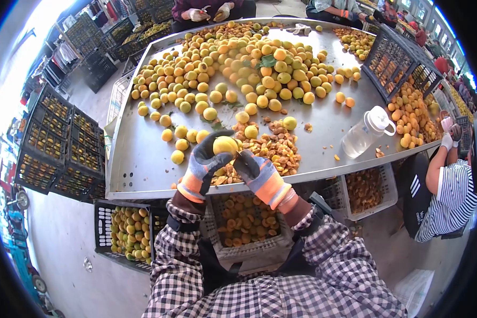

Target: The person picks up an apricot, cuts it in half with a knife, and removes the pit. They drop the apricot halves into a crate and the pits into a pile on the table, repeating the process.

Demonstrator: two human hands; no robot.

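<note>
Both my hands wear grey gloves with orange and blue cuffs and meet over the near edge of the metal table (323, 153). My left hand (209, 161) is closed around a yellow apricot (226, 146). Touching or nearly touching the fruit's right side, my right hand (254, 172) has its fingers pressed together; what they hold, if anything, is hidden. Just beyond and right of my hands lies a pile of split apricot pieces (281, 146). A large heap of whole apricots (238, 61) spreads over the table behind it.
A lidded clear bottle (363, 135) stands on the right. Below the edge are a crate of halves (286, 241), a crate of dark pieces (392, 193) and a black crate of apricots (103, 228). A tipped crate (376, 53) is at back right. Co-workers sit across and at right.
</note>
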